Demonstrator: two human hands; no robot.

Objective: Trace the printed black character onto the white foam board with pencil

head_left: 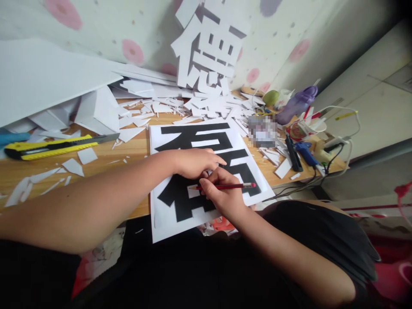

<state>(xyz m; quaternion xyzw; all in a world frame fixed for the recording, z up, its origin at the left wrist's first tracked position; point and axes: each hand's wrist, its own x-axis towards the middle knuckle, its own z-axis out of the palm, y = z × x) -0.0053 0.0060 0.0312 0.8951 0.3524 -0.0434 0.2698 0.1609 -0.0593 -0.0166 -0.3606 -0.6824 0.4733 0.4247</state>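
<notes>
A white sheet (268, 192) with a bold black character printed on it lies at the front edge of the wooden table. My right hand (225, 189) is closed round a red pencil (230, 186), whose tip touches the sheet near a small white square inside the black shape. Just above and to the left, my left hand (199, 163) rests flat on the character, its forefinger stretched out to the right. The fingertips of both hands are close together, and some left fingers are hidden behind my right hand.
A yellow utility knife (48, 147) with its blade out lies at left. White foam scraps (131, 134) cover the table's back. A cut white foam character (206, 51) leans on the wall. At right are a blue glue gun (305, 153), cables and a purple bottle (296, 105).
</notes>
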